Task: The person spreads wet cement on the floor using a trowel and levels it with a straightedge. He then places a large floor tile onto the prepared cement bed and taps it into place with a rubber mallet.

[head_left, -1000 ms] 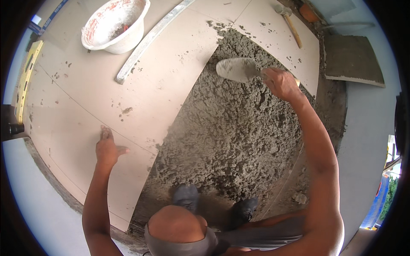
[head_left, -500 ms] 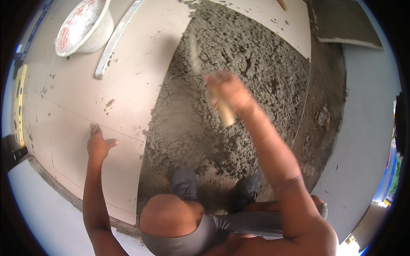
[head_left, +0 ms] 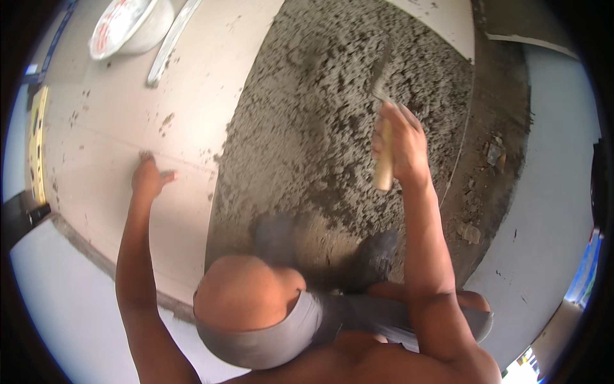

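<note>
My right hand [head_left: 409, 144] is wrapped round the pale wooden handle of a trowel [head_left: 384, 171]. Its thin blade points away from me over the grey, crumbly mortar bed [head_left: 300, 115]; whether the blade touches the mortar I cannot tell. To the left, my left hand [head_left: 148, 178] leans on the pale floor tiles [head_left: 185, 125], thumb out to the side and holding nothing. It lies close to a joint between two tiles. Both of my shoes stand at the near end of the bed, where the mortar thins out.
A white bucket [head_left: 147, 35] sits on the tiles at the far left, beside a long metal bar [head_left: 173, 41]. A yellow spirit level [head_left: 38, 144] lies along the left edge. At far right is a dark slab [head_left: 527, 22]; rubble [head_left: 495, 153] lines the grey wall [head_left: 543, 173].
My right hand has swung to the right with the trowel. The left hand stays on the tiles. The view has shifted, so the bucket and bar appear higher.
</note>
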{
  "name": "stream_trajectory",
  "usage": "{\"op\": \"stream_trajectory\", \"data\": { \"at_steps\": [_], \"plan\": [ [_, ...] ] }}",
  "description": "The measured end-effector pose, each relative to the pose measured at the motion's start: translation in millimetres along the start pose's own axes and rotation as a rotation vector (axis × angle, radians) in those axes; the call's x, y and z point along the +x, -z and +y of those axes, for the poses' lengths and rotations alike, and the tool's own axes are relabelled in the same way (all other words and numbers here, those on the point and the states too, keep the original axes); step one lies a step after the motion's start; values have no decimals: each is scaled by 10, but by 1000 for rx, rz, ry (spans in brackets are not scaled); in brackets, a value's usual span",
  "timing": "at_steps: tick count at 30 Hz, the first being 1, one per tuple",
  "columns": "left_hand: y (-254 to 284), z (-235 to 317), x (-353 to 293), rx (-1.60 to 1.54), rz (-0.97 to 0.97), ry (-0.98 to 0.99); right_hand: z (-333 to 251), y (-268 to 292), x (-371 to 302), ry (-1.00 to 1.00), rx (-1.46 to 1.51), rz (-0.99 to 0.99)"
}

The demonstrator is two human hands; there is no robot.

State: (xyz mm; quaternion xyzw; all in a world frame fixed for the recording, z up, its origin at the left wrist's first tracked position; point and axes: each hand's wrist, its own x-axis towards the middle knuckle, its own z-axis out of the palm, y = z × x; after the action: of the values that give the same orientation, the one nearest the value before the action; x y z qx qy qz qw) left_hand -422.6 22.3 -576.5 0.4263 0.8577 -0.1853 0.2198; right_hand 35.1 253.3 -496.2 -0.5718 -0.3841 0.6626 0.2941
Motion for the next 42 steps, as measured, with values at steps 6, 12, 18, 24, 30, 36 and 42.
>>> {"op": "stream_trajectory", "data": {
  "at_steps": [6, 12, 18, 24, 30, 36, 42],
  "plan": [
    [-2, -18, 39, 30, -41, -13, 329, -1027, -219, -215, -265, -338],
    [-10, 26, -42, 63, -34, 7, 300, -238, -494, -294, -89, 23],
    [95, 92, -2, 84, -87, 22, -46, 89, 412, 714, -1245, -303],
    [82, 103, 6, 91, -59, 6, -143, -99, 687, 572, -1877, -607],
    [-5, -42, 41, 118, -58, -21, 51, 390, 115, 631, -2263, -930],
    [43, 40, 26, 111, -70, -10, 126, 1015, -264, 749, -2087, -894],
    [-24, -91, 70, 125, -60, -19, -4, 1266, -582, 1220, -1727, -326]
  ]
}}
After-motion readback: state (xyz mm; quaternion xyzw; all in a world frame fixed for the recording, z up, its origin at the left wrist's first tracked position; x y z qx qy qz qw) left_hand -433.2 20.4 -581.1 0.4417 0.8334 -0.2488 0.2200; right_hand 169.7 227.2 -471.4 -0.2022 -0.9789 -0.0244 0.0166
